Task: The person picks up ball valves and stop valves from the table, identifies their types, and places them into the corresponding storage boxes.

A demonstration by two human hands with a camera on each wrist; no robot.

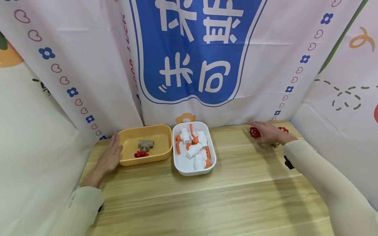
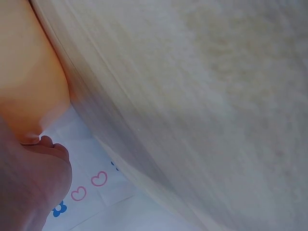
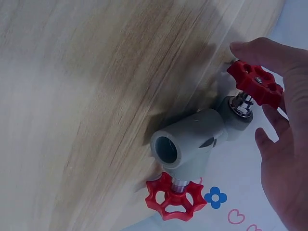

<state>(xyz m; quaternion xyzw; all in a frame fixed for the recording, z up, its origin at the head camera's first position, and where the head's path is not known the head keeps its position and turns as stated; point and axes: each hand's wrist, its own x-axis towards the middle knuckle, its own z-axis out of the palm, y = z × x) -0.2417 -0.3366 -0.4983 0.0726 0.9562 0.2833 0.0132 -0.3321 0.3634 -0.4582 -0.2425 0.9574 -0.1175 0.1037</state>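
My left hand [image 1: 110, 156] lies with straight fingers along the left wall of a yellow tray [image 1: 125, 161]. In that tray sits a grey pipe valve [image 1: 145, 144] with a red handwheel. At the back right, my right hand [image 1: 269, 132] has its thumb and fingers around the red handwheel [image 3: 255, 83] of one grey valve [image 3: 236, 115]. Another grey valve [image 3: 190, 142], with its open pipe end facing the camera, lies right beside it; its red handwheel [image 3: 175, 197] shows in the right wrist view.
A white tray [image 1: 189, 172] with several white ball valves [image 1: 195, 150] with orange handles stands right of the yellow tray. Both trays are at the back of the wooden table [image 1: 206, 203]. A printed cloth [image 1: 265, 65] hangs behind and at both sides.
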